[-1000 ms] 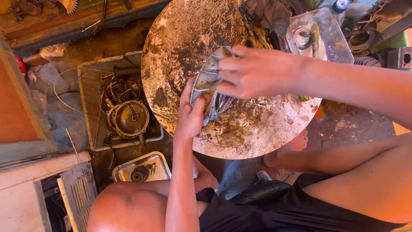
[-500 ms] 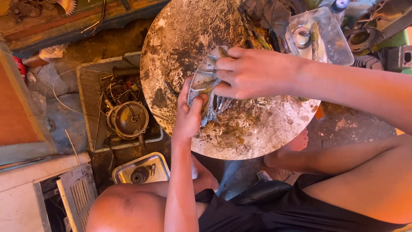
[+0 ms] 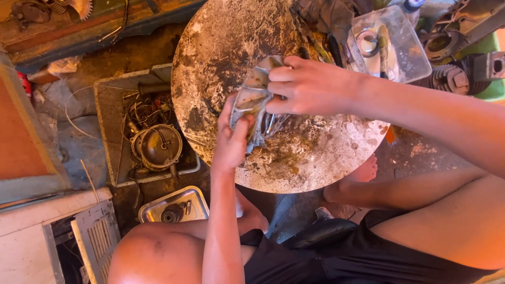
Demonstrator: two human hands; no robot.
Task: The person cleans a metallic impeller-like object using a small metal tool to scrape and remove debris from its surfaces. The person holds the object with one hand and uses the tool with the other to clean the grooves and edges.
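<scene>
We see both bare hands closed on one grimy, ribbed grey metal casing [image 3: 251,100], which is held just above the round, stained and rust-mottled tabletop [image 3: 231,37]; the left hand [image 3: 231,139] grips its lower edge from below, thumb and fingers pinched on the rim, while the right hand [image 3: 310,87] wraps over its upper right side, fingers curled across the top (the part under that palm is hidden from us). The casing sits tilted, near the middle of the tabletop; a dark, crumpled rag [image 3: 329,16] lies at the far edge, and just beside it a clear plastic tub [image 3: 405,52] holds a metal ring and small parts. On the floor to the left we find a shallow grey tray [image 3: 108,131] full of wires and a round dark metal cover [image 3: 158,146]; nearer the knee stands a small shiny metal pan [image 3: 192,200] with a dark round part in it.
</scene>
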